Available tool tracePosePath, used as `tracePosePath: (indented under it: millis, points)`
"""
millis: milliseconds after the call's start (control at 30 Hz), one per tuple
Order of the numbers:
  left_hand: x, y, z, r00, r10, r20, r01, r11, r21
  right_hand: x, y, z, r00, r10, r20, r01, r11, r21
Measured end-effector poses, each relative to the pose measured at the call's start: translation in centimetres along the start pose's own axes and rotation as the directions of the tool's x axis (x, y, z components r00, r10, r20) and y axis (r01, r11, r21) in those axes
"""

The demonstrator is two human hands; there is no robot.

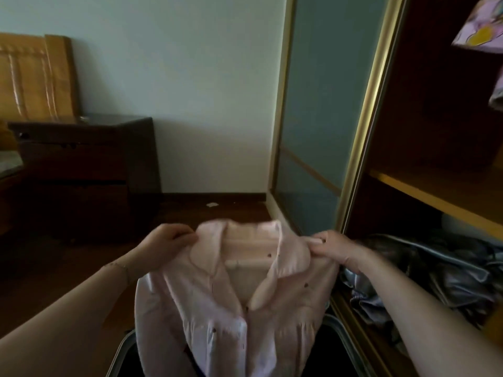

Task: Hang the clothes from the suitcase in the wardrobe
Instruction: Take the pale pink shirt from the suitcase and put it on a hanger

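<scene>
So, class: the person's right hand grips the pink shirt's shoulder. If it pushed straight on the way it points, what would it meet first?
Probably the shirt itself: the right hand points inward toward the collar, with the left hand beyond it. Depth is uncertain.

Two bare forearms without sleeves, left hand (166,242) and right hand (336,248) uncovered, no rings visible, thin beaded bracelet (119,266) around the left wrist

One view only, worn on the head, looking forward and down over both forearms. It sits close above the shirt (239,289), facing the far wall (177,77), with the open wardrobe (435,159) along the right edge.
</scene>
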State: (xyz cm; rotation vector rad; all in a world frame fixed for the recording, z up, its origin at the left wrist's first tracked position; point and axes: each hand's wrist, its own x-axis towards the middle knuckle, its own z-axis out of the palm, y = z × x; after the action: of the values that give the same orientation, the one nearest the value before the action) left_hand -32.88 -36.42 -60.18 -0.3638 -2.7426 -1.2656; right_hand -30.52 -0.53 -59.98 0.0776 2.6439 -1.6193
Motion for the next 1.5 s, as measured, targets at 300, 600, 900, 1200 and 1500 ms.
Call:
tracePosePath:
  millis: [300, 600, 900, 1200, 1500]
  points:
    - [-3.6, -9.0, 3.8, 0.981, -0.15, 0.125, 0.108, 0.949, 0.295, -1.5, 8.0, 4.5, 0.996, 0.073, 0.044, -0.076, 0.994, 0.078]
    - [-7.5, -13.3, 9.2, 0.897, -0.422, 0.135, 0.429, 0.903, -0.031, -3.3, 15.1, 9.7, 0.945, 0.226, 0.238, -0.252, 0.964, 0.083]
    - [-9.2, -13.7, 12.6, 0.85, -0.38, 0.364, 0.491, 0.821, -0.292, -3.8, 17.0, 12.0, 0.907, 0.323, 0.27, -0.368, 0.92, 0.135]
    - [-9.3, -16.4, 12.9, 0.849, -0.422, 0.319, 0.52, 0.775, -0.359, -3.4, 18.8, 12.7, 0.95, 0.287, 0.127, -0.303, 0.944, 0.131]
    - [-6.8, -15.9, 12.2, 0.888, -0.286, 0.361, 0.293, 0.955, 0.037, -1.7, 17.9, 12.5, 0.95, 0.27, 0.154, -0.28, 0.959, 0.05]
